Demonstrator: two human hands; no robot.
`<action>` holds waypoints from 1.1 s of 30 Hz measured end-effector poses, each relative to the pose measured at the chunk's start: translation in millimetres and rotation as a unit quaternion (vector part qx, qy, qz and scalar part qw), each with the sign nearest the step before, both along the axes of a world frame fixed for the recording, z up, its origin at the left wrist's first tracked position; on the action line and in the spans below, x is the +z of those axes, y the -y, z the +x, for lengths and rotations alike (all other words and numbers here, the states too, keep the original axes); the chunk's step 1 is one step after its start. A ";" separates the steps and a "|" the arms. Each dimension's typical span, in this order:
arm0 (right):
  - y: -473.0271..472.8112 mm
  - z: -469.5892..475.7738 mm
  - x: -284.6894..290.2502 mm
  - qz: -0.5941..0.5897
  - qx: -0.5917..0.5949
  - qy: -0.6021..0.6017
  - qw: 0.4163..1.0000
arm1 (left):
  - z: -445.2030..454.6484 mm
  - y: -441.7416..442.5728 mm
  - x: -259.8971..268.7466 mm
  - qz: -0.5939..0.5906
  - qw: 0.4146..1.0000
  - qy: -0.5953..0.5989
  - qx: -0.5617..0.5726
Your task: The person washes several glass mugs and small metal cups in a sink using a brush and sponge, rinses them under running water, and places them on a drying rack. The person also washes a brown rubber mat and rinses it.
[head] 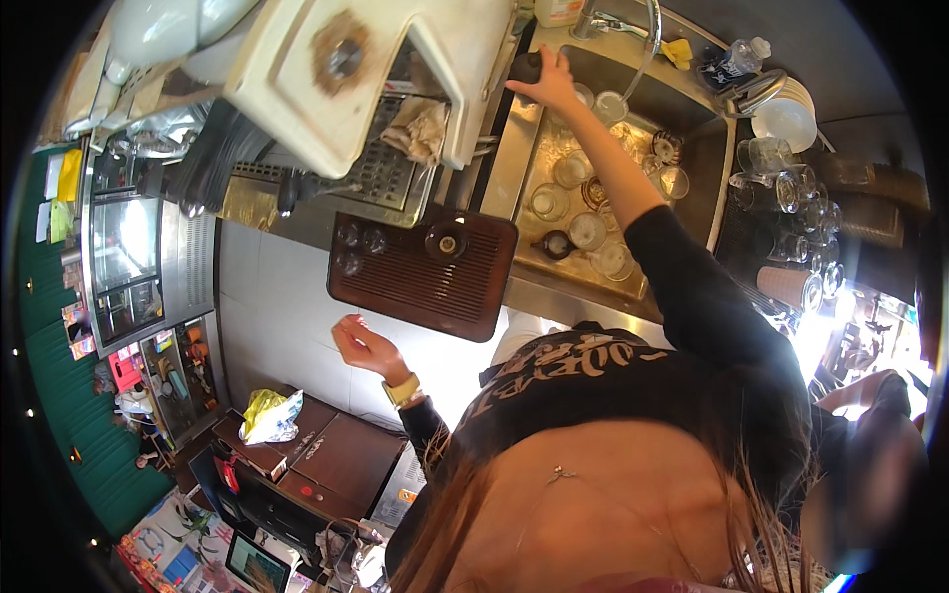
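My right hand point(549, 83) reaches over the far left corner of the steel sink point(723, 193), its fingers spread around a dark round object point(525, 68) at the rim; whether it grips that object is unclear. Several glasses and cups, among them a glass point(587, 230) and a small dark pot point(554, 244), stand in the sink. My left hand point(365, 347) hangs with curled fingers just below a brown ribbed tray point(422, 282); no held thing shows in it. On that tray are a few small clear glasses point(362, 239) and a round dark piece with a metal centre point(447, 245).
A curved faucet point(652, 30) arches over the sink. Drinking glasses point(787, 190) and stacked white plates point(784, 122) stand to its right. A large white appliance point(304, 67) juts in at upper left. Another person's arm point(852, 394) shows at far right.
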State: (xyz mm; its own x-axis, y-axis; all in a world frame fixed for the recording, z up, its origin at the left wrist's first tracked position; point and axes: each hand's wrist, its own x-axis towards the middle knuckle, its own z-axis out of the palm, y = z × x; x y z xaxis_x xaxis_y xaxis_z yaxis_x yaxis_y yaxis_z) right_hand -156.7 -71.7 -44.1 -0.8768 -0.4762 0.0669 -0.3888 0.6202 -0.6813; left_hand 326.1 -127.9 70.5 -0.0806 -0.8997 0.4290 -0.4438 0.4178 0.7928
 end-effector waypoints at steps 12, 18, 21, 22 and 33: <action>-38.0 0.2 -14.6 -0.240 -0.121 0.113 0.957 | -175.1 -70.8 16.7 0.244 0.912 -0.048 -0.325; -134.3 -20.3 1.4 -0.305 -0.099 0.067 0.945 | -340.2 -81.6 -37.1 0.522 0.730 -0.129 -0.422; -163.8 -21.2 11.7 -0.284 -0.030 0.078 0.955 | -420.4 -79.6 -60.6 0.646 0.650 -0.079 -0.392; -167.0 -21.9 14.2 -0.271 -0.027 0.076 0.959 | -440.9 -79.6 -66.6 0.709 0.570 -0.102 -0.403; -162.7 -35.6 27.2 -0.108 -0.047 -0.049 0.992 | -475.7 -89.7 -93.9 0.787 0.433 -0.189 -0.395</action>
State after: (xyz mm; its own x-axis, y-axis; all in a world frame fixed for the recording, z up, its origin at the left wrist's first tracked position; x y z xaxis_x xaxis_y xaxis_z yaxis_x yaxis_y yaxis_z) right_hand -192.3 91.0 -16.9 -0.9012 -0.3572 0.2455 -0.4066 0.5006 -0.7643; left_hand -149.6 -38.2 -23.4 -0.8226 0.1444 -0.5500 -0.3699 -0.8705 0.3248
